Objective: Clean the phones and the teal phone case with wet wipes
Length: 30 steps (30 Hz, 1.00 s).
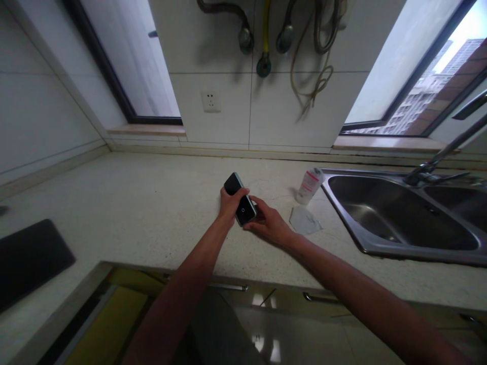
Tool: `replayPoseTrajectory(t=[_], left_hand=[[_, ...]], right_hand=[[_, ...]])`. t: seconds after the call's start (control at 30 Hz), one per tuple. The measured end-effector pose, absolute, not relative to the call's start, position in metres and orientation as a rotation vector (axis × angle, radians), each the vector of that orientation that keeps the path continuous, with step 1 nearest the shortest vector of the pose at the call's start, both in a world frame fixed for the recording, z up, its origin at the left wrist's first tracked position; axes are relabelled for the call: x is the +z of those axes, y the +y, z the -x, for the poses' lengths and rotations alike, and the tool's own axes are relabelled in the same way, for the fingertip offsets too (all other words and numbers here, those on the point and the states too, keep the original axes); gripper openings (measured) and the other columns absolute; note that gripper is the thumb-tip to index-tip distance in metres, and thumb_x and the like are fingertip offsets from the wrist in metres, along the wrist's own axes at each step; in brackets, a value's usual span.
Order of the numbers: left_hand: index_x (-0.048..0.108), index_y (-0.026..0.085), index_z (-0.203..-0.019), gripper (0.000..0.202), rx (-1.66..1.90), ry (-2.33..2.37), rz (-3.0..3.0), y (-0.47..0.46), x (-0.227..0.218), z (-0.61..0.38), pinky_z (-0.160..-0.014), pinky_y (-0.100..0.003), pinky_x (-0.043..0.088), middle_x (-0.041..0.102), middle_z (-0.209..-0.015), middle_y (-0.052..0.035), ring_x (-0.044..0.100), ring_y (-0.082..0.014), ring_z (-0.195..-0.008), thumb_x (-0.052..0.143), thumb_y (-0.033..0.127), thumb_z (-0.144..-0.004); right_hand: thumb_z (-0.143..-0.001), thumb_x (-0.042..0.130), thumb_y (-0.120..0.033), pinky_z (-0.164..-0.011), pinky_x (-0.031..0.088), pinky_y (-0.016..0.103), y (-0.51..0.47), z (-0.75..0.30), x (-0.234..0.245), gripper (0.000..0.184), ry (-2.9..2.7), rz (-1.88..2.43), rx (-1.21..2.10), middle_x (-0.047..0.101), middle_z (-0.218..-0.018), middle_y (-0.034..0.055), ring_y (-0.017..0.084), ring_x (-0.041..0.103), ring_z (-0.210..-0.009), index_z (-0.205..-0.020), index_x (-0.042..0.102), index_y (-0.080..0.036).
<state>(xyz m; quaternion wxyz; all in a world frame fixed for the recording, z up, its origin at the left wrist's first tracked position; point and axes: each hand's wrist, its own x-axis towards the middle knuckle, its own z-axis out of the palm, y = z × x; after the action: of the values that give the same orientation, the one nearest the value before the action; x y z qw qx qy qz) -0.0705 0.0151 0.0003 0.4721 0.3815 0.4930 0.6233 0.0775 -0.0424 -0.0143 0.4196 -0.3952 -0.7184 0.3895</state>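
Observation:
A dark phone (239, 196) with a pale teal edge is held just above the speckled countertop (144, 203). My left hand (229, 203) is wrapped round its middle from the left. My right hand (268, 223) pinches its near end from the right, thumb on the lit corner of the screen. Both forearms reach out from the bottom of the view.
A small white bottle with a pink label (309, 185) and a crumpled wipe (304, 221) lie right of my hands. A steel sink (365, 243) with a faucet (437, 162) fills the right side. A black mat (26, 258) lies at far left. A wall socket (210, 101) and hoses (266, 40) hang behind.

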Motion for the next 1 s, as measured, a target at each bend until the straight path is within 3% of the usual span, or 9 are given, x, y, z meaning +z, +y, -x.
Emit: replayPoseTrajectory(t=[0.13,0.23,0.33,0.47,0.6,0.77,1.0], left_hand=[[0.053,0.020,-0.106,0.051,1.441,1.311,-1.039,0.014,0.006,0.076,-0.072,-0.033,0.052,0.063,-0.093,-0.0037,0.062,-0.0185,-0.079,0.078,0.031,-0.063],[0.057,0.019,-0.108,0.053,1.422,1.435,-1.236,0.016,0.006,0.082,-0.081,-0.037,0.051,0.065,-0.096,-0.0071,0.064,-0.0244,-0.090,0.079,0.032,-0.062],[0.055,0.016,-0.125,0.073,1.378,1.610,-1.382,0.018,0.004,0.085,-0.094,-0.042,0.048,0.065,-0.113,-0.0155,0.061,-0.0329,-0.112,0.082,0.033,-0.058],[0.035,0.010,-0.150,0.104,1.166,1.828,-1.670,0.013,0.003,0.085,-0.106,-0.045,0.041,0.052,-0.139,-0.0266,0.051,-0.0396,-0.131,0.080,0.038,-0.061],[0.026,0.003,-0.154,0.107,0.907,1.970,-1.925,0.006,0.004,0.082,-0.105,-0.049,0.040,0.052,-0.137,-0.0316,0.052,-0.0427,-0.128,0.074,0.042,-0.067],[0.029,0.006,-0.153,0.102,0.789,2.096,-1.978,0.004,0.002,0.081,-0.102,-0.055,0.039,0.058,-0.131,-0.0309,0.051,-0.0455,-0.124,0.071,0.047,-0.070],[0.032,0.000,-0.151,0.101,0.704,2.099,-2.037,0.006,-0.004,0.081,-0.101,-0.053,0.038,0.057,-0.131,-0.0330,0.048,-0.0457,-0.125,0.069,0.049,-0.072]], right_hand=[[-0.077,0.079,-0.033,-0.080,0.056,0.038,-0.041,-0.081,-0.010,0.076,-1.852,0.901,1.047,0.070,-0.103,0.0075,0.018,0.068,-0.080,-0.145,0.046,-0.023],[-0.079,0.076,-0.032,-0.082,0.057,0.037,-0.039,-0.086,-0.010,0.064,-1.833,0.855,1.078,0.072,-0.103,0.0071,0.017,0.070,-0.081,-0.139,0.053,-0.022],[-0.079,0.073,-0.031,-0.081,0.056,0.036,-0.035,-0.092,-0.011,0.056,-1.852,0.896,1.046,0.073,-0.099,0.0065,0.016,0.069,-0.077,-0.132,0.059,-0.021],[-0.080,0.070,-0.030,-0.078,0.055,0.035,-0.031,-0.098,-0.013,0.045,-1.891,0.941,0.963,0.074,-0.092,0.0050,0.016,0.067,-0.075,-0.124,0.066,-0.021],[-0.083,0.065,-0.031,-0.071,0.052,0.033,-0.030,-0.102,-0.014,0.034,-1.964,0.987,0.846,0.074,-0.085,0.0055,0.017,0.065,-0.071,-0.114,0.073,-0.019],[-0.086,0.062,-0.031,-0.070,0.050,0.034,-0.032,-0.102,-0.013,0.027,-2.052,1.014,0.693,0.076,-0.091,0.0077,0.018,0.064,-0.072,-0.107,0.077,-0.021],[-0.090,0.059,-0.032,-0.072,0.051,0.036,-0.035,-0.102,-0.007,0.025,-2.154,0.977,0.589,0.077,-0.095,0.0096,0.021,0.067,-0.077,-0.103,0.078,-0.022]])
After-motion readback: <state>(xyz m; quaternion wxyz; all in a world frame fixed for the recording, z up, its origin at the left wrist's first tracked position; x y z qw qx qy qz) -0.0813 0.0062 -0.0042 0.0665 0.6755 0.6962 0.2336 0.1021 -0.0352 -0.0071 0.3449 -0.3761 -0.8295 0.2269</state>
